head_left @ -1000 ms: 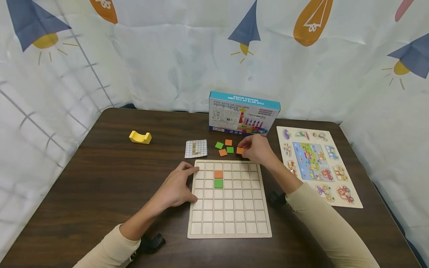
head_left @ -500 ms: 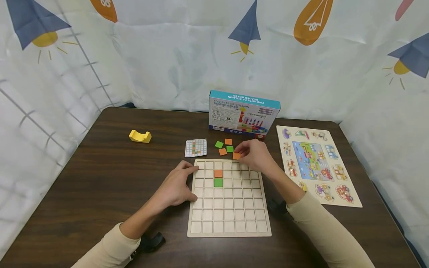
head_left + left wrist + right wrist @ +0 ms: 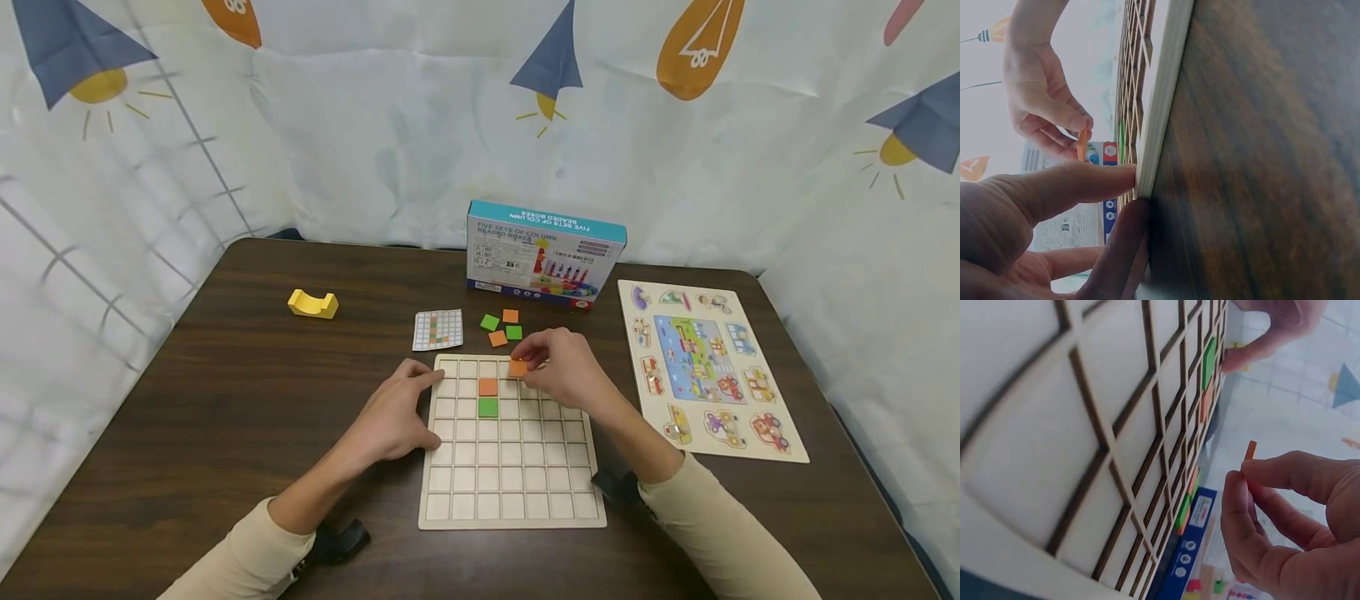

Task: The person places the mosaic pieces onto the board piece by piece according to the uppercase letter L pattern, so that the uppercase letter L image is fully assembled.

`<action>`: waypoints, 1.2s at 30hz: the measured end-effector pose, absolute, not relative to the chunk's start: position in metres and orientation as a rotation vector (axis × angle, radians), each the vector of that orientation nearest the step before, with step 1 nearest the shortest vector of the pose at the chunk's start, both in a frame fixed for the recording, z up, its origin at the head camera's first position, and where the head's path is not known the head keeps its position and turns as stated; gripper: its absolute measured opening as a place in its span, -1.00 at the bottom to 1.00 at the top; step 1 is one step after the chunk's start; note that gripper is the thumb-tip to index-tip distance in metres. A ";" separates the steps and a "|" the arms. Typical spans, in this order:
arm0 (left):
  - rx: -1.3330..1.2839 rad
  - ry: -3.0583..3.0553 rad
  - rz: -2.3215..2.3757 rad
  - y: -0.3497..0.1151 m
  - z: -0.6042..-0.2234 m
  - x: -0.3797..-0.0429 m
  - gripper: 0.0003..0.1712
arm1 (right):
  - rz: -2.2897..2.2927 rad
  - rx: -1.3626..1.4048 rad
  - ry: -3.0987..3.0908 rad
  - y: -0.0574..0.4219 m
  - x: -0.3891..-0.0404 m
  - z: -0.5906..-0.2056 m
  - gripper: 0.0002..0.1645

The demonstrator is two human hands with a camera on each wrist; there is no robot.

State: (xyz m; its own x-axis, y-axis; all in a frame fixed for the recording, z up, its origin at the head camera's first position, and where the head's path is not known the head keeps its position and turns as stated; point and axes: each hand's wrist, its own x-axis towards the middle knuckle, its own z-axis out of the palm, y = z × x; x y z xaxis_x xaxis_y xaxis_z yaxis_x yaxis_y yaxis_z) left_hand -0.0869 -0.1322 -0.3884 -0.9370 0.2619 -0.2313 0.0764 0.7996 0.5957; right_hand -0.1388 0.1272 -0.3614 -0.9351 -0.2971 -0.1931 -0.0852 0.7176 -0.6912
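Observation:
A pale wooden grid board [image 3: 512, 480] lies on the table. One orange tile [image 3: 488, 387] and a green tile [image 3: 488, 407] sit in its cells, one directly above the other. My left hand [image 3: 397, 417] touches the board's left edge with thumb and fingertips spread apart along it. Over the board's far edge, my right hand [image 3: 566, 367] pinches another orange tile [image 3: 1250, 449] between thumb and fingers; the right wrist view shows it raised off the grid. Behind the board lie loose orange and green tiles [image 3: 513, 332] and a small pattern card [image 3: 438, 331].
A blue-topped box [image 3: 546, 254] stands at the back of the dark table [image 3: 187, 417]. To the right lies a picture puzzle board [image 3: 772, 400], partly beneath the right forearm's reach. A yellow curved block [image 3: 312, 305] is at the back left.
My right hand has carried the orange tile left and toward me, from beside the loose tiles to over the board's far rows. The left hand stays at the board's edge.

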 end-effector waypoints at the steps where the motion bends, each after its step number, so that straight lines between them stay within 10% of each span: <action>1: 0.257 2.685 0.871 -0.132 -0.388 -0.087 0.07 | -1.034 -0.306 2.633 0.126 -0.137 -0.361 -0.70; 36: 0.231 2.691 0.864 -0.132 -0.390 -0.086 0.07 | -0.954 -0.478 2.531 0.101 -0.096 -0.369 -0.70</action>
State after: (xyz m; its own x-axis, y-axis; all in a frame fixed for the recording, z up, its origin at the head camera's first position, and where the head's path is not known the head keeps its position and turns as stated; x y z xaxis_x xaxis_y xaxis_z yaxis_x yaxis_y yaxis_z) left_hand -0.0863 -0.1321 -0.3900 -0.9407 0.2428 -0.2370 0.0596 0.8058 0.5892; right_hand -0.0964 0.1011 -0.3693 -0.8649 -0.4417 -0.2384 -0.1746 0.7100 -0.6822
